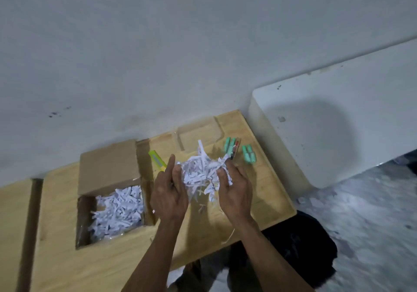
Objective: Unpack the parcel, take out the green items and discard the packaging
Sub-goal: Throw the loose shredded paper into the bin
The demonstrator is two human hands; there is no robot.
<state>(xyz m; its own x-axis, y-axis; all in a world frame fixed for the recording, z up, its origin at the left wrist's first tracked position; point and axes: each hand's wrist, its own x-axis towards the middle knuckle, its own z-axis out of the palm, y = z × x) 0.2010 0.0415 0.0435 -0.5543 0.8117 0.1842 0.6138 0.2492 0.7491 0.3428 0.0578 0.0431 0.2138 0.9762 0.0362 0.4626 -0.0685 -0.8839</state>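
An open cardboard parcel [108, 167] stands on the wooden table [266, 192] at the left, still holding white shredded paper [117, 212]. Above the table's middle I hold a clump of shredded paper [200, 174] between both hands: my left hand [169, 192] cups its left side, my right hand [234, 190] grips its right side. Two groups of green items lie at the table's far right, one group [231, 148] with a clear wrapper, the other group [249, 154] beside it.
A yellow-green utility knife [156, 159] lies between the parcel and my left hand. A clear plastic tray [198, 135] sits at the table's back edge. A white block [338, 120] stands right of the table, near a dark bag [300, 244] on the floor.
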